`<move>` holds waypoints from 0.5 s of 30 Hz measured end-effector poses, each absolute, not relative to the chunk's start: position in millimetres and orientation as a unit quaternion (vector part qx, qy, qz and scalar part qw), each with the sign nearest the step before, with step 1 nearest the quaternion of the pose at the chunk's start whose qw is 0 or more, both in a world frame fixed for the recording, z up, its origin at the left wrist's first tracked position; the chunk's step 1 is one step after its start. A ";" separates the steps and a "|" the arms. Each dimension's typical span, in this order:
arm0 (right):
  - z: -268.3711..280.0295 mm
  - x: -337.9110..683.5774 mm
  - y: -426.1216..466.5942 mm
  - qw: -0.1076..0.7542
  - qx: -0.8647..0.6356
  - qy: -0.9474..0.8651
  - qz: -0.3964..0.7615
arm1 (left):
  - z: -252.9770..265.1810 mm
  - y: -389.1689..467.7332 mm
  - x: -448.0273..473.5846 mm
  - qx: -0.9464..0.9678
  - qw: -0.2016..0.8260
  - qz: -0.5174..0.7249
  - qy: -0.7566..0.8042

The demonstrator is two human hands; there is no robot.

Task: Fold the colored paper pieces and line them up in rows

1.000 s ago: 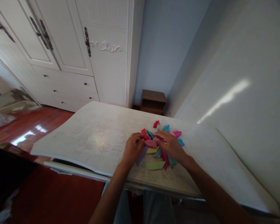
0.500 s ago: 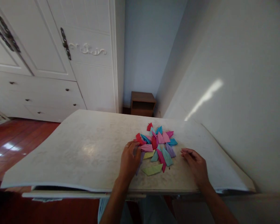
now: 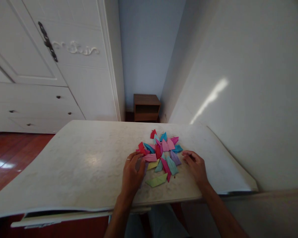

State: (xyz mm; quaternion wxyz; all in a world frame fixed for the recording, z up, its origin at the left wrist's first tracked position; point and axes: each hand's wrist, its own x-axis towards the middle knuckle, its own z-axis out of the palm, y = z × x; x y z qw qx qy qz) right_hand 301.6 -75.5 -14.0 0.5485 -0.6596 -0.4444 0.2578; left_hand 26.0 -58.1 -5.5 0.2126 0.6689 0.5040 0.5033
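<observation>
A loose pile of folded paper pieces (image 3: pixel 158 152) in red, pink, blue, purple, yellow and green lies on a pale table (image 3: pixel 94 178). My left hand (image 3: pixel 132 173), with a ring on one finger, rests at the pile's left edge. Its thumb is apart from its curved fingers, beside a pink folded paper (image 3: pixel 150 157) and partly over a purple one. On the other side, my right hand (image 3: pixel 197 167) has its fingertips pinched together close to a blue folded paper (image 3: pixel 176 148) and a purple one (image 3: pixel 175 158). Nothing shows between them. Nearest me lies a light green folded paper (image 3: pixel 157 180).
A white wardrobe (image 3: pixel 86 86) with drawers stands beyond the table on the left. Behind the table is a small brown cabinet (image 3: pixel 147 99). A white wall (image 3: pixel 258 115) runs along the right side. An edge strip (image 3: pixel 52 219) hangs below the table's front.
The head view has turned a little to the right. My right hand has come closer to the paper pile. My left hand has stayed at the pile's left edge.
</observation>
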 end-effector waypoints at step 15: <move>-6.3 293.1 -85.2 0.594 -0.622 -0.422 0.286 | 17.8 -88.4 25.3 0.639 0.209 0.502 0.544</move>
